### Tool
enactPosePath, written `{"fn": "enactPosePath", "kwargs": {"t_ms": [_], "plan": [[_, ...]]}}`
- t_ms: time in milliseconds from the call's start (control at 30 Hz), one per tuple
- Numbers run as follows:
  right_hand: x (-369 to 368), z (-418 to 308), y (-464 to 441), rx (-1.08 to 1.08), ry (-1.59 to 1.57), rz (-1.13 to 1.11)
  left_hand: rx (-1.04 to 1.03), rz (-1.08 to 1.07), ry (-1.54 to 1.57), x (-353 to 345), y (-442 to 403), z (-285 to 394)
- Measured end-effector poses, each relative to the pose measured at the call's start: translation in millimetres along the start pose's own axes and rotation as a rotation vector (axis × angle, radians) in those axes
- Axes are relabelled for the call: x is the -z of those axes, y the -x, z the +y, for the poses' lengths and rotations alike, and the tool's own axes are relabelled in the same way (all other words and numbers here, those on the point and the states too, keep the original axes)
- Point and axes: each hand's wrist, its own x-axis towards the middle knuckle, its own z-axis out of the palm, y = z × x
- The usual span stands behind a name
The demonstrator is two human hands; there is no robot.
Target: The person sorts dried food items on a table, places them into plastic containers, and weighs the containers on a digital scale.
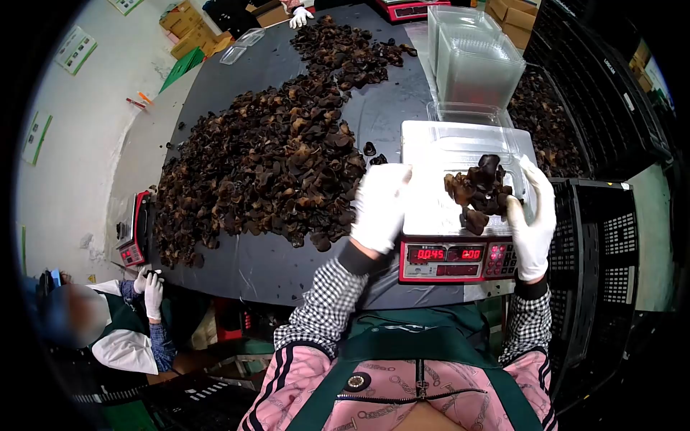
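Dark wood ear mushrooms (pixel 478 190) lie in a clear plastic tray (pixel 467 144) on the bright pan of a red digital scale (pixel 440 271). My right hand (pixel 533 223), in a white glove, is at the tray's right side. Its thumb is apart from the fingers and rests against the mushrooms. Over the pan's left edge is my left hand (pixel 379 205), also gloved, between the scale and a big mushroom pile (pixel 266 158). Glare washes out its fingers, so whether it holds anything is unclear. The red display appears to read 0.045.
Stacked clear trays (pixel 478 68) stand behind the scale. Black crates (pixel 596 244) are at the right, with more mushrooms (pixel 546 122) behind them. A co-worker's gloved hands (pixel 152 291) show at lower left near another scale (pixel 131 233). Another gloved hand (pixel 300 17) is at the far table end.
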Motion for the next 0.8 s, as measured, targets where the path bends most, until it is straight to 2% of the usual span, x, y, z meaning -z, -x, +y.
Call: {"fn": "enactPosePath", "kwargs": {"t_ms": [100,200,333,467,500,567,633,700,733,800], "plan": [[-1,1,20,0.054,-0.094,0.125,0.057,-0.155,-0.379,-22,20,-72],[-7,-24,38,0.026,-0.207,0.023,0.027,-0.245,-0.453,-28,30,-86],[-7,-33,63,0.009,-0.206,-0.014,0.101,-0.130,-0.418,-14,8,-66],[-10,-38,74,-0.057,-0.268,0.018,-0.064,-0.265,-0.433,-33,-18,-85],[-10,-39,75,-0.068,-0.270,0.046,-0.166,-0.245,-0.467,-43,-21,-92],[-4,-37,76,-0.096,-0.237,0.070,-0.128,-0.446,-0.464,-54,-22,-99],[1,-30,82,-0.137,-0.199,0.127,-0.136,-0.409,-0.462,-53,-24,-102],[5,-26,80,-0.152,-0.157,0.169,-0.065,-0.286,-0.297,-43,-24,-101],[5,-18,81,-0.165,-0.125,0.193,-0.046,-0.147,-0.157,-37,-29,-92],[4,-8,79,-0.196,-0.088,0.230,0.094,-0.007,0.164,-13,-40,-49]]}}
